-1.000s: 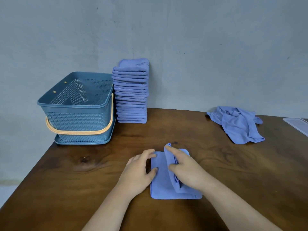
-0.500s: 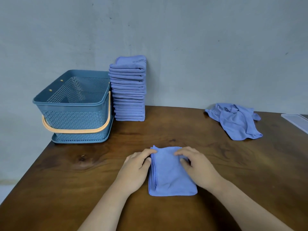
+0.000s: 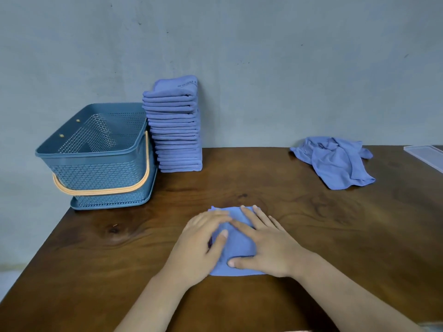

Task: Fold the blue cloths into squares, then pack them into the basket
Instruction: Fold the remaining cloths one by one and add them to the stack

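Observation:
A folded blue cloth [image 3: 236, 245] lies on the wooden table [image 3: 311, 224] in front of me. My left hand [image 3: 203, 243] rests flat on its left half, fingers fairly straight and slightly blurred. My right hand [image 3: 266, 245] presses flat on its right half, fingers spread, thumb near the front edge. A tall stack of folded blue cloths [image 3: 176, 127] stands at the back against the wall. Left of it sits the blue plastic basket [image 3: 96, 161] with an orange handle; nothing shows inside it. A crumpled blue cloth [image 3: 335, 161] lies at the back right.
A pale translucent lid or tray [image 3: 426, 156] pokes in at the far right edge. The table's left edge runs diagonally below the basket. A grey wall stands directly behind the table.
My right hand laid the raised flap down onto the cloth. Both hands then moved from the cloth's sides onto its top and now press it flat.

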`<state>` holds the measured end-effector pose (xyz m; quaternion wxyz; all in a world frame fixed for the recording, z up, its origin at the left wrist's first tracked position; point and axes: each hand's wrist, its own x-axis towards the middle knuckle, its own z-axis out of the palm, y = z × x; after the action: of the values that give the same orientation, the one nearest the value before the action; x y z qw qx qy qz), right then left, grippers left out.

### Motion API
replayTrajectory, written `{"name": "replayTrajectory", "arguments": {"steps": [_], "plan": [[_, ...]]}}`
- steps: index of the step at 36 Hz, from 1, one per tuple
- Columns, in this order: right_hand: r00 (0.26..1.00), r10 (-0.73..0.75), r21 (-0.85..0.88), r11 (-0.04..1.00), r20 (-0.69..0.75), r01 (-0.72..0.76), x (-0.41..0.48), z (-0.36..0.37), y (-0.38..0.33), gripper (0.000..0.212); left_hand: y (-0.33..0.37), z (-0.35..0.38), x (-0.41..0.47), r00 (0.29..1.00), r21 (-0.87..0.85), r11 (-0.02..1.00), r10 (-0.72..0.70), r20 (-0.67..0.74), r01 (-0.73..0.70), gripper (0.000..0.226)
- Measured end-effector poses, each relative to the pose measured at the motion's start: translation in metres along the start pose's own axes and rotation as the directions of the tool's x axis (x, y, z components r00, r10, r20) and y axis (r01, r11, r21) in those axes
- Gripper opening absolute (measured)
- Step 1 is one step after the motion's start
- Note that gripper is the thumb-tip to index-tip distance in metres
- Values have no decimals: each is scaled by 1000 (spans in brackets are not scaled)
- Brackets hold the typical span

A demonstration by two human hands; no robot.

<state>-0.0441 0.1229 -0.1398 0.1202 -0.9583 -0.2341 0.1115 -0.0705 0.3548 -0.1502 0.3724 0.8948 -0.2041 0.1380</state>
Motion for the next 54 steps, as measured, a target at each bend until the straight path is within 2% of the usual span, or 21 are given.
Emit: {"name": "replayTrajectory", "arguments": {"steps": [2, 5, 10, 12, 14, 15, 17, 19, 22, 24, 26, 28, 31, 33, 35, 37, 40, 43, 46, 50, 54], "plan": [[1000, -1, 20, 1000, -14, 1, 0, 1, 1, 98, 4, 6, -3, 987, 121, 992, 8, 160, -28, 43], [999, 6, 62, 998, -36, -4, -2, 6, 4, 99, -4, 12, -10, 931, 306, 951, -153, 330, 48, 60], [983, 15, 170, 985, -186, 17, -6, 13, 12, 82, -4, 13, -13, 895, 402, 908, -270, 355, 115, 63], [919, 178, 324, 944, -353, -58, -8, 16, 16, 65, -3, 13, -13, 890, 409, 904, -282, 358, 122, 63], [805, 394, 386, 895, -444, -225, -6, 16, 21, 45, -3, 12, -13, 888, 403, 907, -283, 363, 125, 63], [778, 451, 348, 883, -438, -316, -5, 13, 22, 39, -3, 12, -13, 887, 400, 908, -283, 364, 125, 63], [786, 492, 299, 866, -374, -400, 1, 8, 23, 31, -3, 12, -14, 888, 399, 908, -285, 361, 129, 63], [800, 517, 392, 834, -305, -389, 8, 2, 22, 23, -3, 12, -15, 886, 404, 905, -291, 361, 133, 64], [821, 529, 617, 725, -215, -305, 17, -5, 20, 16, -1, 11, -16, 890, 387, 911, -288, 352, 142, 64], [857, 476, 720, 664, -200, -201, 17, -6, 16, 17, -1, 11, -17, 908, 279, 940, -283, 308, 198, 70], [888, 403, 743, 659, -221, -115, 13, -8, 10, 17, 1, 10, -13, 914, -6, 928, -367, 171, 373, 82], [898, 346, 757, 653, -273, -21, 8, -15, 4, 12, 7, 6, -4, 842, -344, 780, -537, 62, 523, 90], [894, 290, 800, 588, -343, 116, 2, -33, -8, 19, 23, -1, 15, 762, -576, 587, -640, 101, 569, 98], [885, 248, 799, 569, -394, 196, -1, -47, -17, 25, 29, -4, 24, 758, -709, 450, -627, 183, 543, 97], [869, 202, 770, 580, -452, 265, -4, -61, -23, 28, 34, -6, 29, 779, -819, 293, -567, 267, 494, 78], [834, 179, 704, 642, -522, 303, -5, -73, -24, 29, 40, -6, 31, 800, -859, 247, -539, 262, 448, 61], [797, 141, 576, 765, -587, 288, -2, -88, -22, 22, 49, -3, 35, 803, -890, 324, -591, 74, 320, 64], [761, 128, 511, 809, -636, 291, 7, -98, -23, 27, 59, -6, 41, 770, -844, 501, -610, -187, 192, 71], [736, 146, 527, 789, -661, 317, 18, -104, -29, 29, 64, -13, 46, 764, -737, 665, -535, -361, 118, 62], [726, 167, 584, 723, -667, 369, 32, -112, -42, 27, 63, -30, 51, 730, -673, 739, -478, -488, 34, 31], [702, 131, 567, 700, -700, 435, 48, -125, -57, 26, 50, -51, 63, 723, -525, 851, -363, -587, 1, 24]]}}
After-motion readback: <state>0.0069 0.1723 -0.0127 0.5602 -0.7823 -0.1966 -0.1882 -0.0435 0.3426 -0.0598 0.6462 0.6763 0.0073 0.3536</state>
